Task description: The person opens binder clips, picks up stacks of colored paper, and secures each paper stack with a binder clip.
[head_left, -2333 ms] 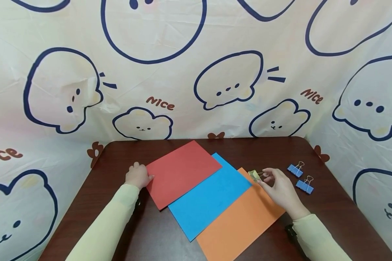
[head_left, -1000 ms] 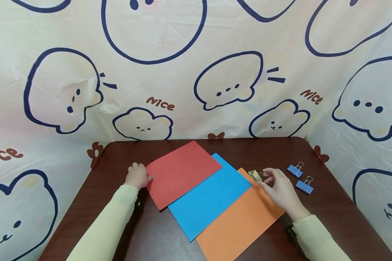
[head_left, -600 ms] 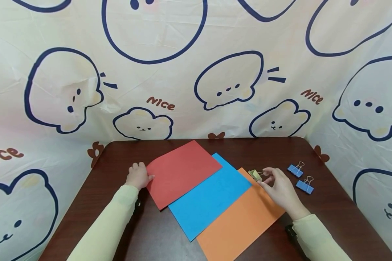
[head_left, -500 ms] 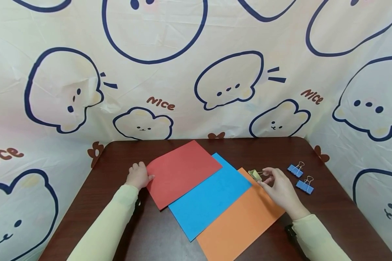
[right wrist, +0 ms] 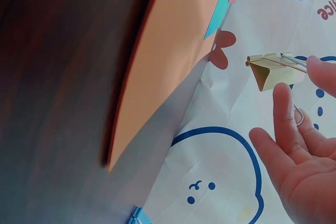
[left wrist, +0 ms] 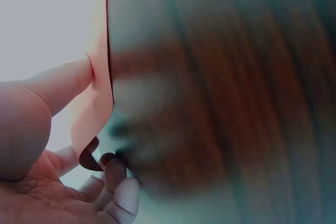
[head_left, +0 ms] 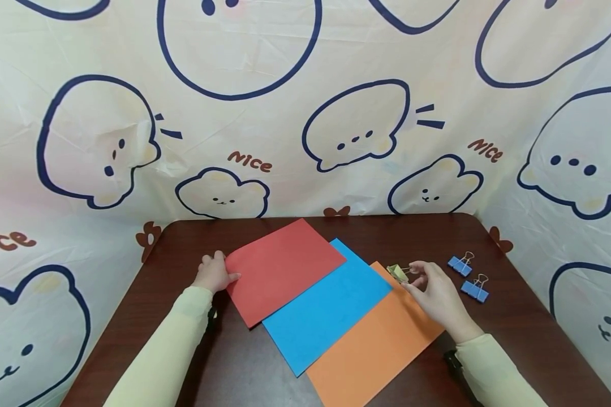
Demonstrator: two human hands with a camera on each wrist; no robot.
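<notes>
My left hand (head_left: 213,274) pinches the left corner of a red sheet of paper (head_left: 287,271), thumb on top and fingers beneath. In the left wrist view the corner of this red sheet (left wrist: 93,121) bends and curls at the fingers. A blue sheet (head_left: 326,311) lies partly under the red one, and an orange sheet (head_left: 371,350) partly under the blue. Over the orange sheet's far end, my right hand (head_left: 435,294) holds a yellow binder clip (head_left: 397,273) by its wire handles. The right wrist view shows the clip (right wrist: 275,72) between thumb and fingers.
Two blue binder clips, one farther back (head_left: 460,265) and one nearer (head_left: 475,290), lie on the dark brown table (head_left: 412,237) to the right of my right hand. A cloth (head_left: 285,130) with cartoon bears hangs behind and beside the table.
My left hand has shifted slightly left and away, and the red sheet's pinched corner has become more rounded. My right hand and the yellow clip stay where they were.
</notes>
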